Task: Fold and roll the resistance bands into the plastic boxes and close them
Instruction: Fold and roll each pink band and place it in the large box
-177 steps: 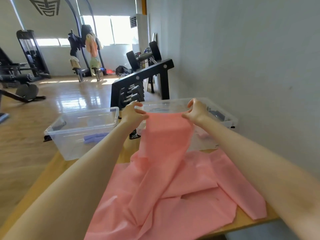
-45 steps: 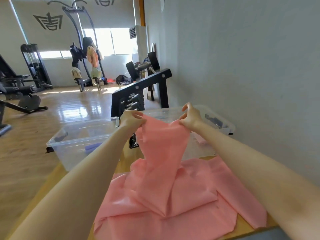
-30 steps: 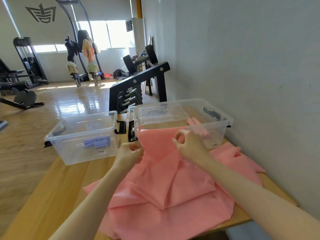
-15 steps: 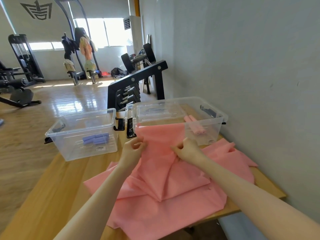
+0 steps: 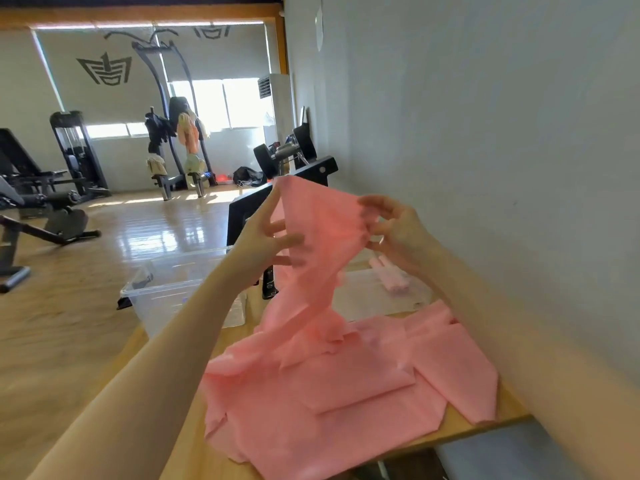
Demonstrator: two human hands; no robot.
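Resistance band, one pink sheet, sprawls rumpled over the tabletop's near right corner, its top end lifted between two hands: left hand and right hand each pinch an upper corner. Judged best done by pulling that edge taut and level before folding. Two clear plastic boxes stand open along the far edge; one pink roll lies in the right-hand box
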